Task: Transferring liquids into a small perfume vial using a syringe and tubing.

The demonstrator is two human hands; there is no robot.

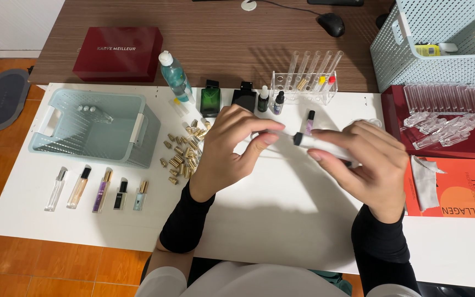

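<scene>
At the centre of the head view, above the white desk [281, 209], the right hand [369, 165] is wrapped around a white tube [325, 147] with a dark tip, while the left hand [229, 146] pinches a thin clear piece [270, 133] at that tip.

A dark red flat box [117, 53] with pale lettering lies at the desk's far left. An orange carton [457, 192] with dark print lies at the right edge, beside a dark red tray-like box [394, 118]. A yellow label [427, 50] shows inside the pale basket [408, 60].
</scene>
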